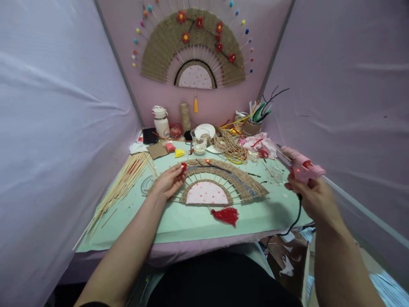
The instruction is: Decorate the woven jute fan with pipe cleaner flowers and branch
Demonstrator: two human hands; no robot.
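Between the fingertips of my left hand (pixel 171 180) is a small red flower (pixel 184 166), held over the left part of a twine-woven fan (pixel 252 187). The fan lies flat on the table, with bare sticks, a dotted white half-circle centre and a yellow-centred flower (pixel 207 161) at its top. A red tassel (pixel 226 216) lies below it. My right hand (pixel 311 192) grips a pink hot glue gun (pixel 302 164) by its handle, raised off the right side of the table. A red light glows on the gun, and its nozzle points up and left.
Bamboo sticks (pixel 119 187) lie along the left. Toward the back stand a white bottle (pixel 160 121), a twine spool (pixel 185 117), a clear cup (pixel 200 143) and a twine heap (pixel 228 143). The gun's black cord (pixel 295 221) hangs over the front edge. A finished fan (pixel 153 59) hangs behind.
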